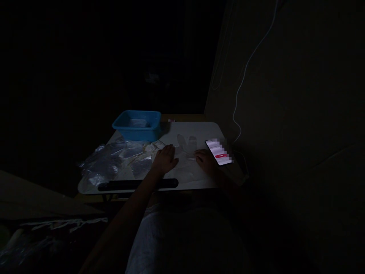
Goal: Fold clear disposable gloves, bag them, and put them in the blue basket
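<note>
My left hand [164, 160] lies palm down on the white table [196, 129], fingers stretched out and thumb apart, holding nothing I can see. Beside it to the left are crumpled clear plastic bags [107, 163] and a flat clear packet [142, 166]. My right hand [205, 161] rests on the table with its fingers slightly bent and apart; deep shadow covers part of it. Just beyond its fingertips lies a pale, see-through plastic piece [192, 143], its exact kind unclear in the dark. A lit phone [219, 153] is close to the right hand's outer side.
A blue plastic basin [139, 133] with something pale inside stands at the table's back left. Along the front edge runs a black ledge [122, 185]. A white cable [242, 78] hangs down the wall at right. The surroundings are very dark.
</note>
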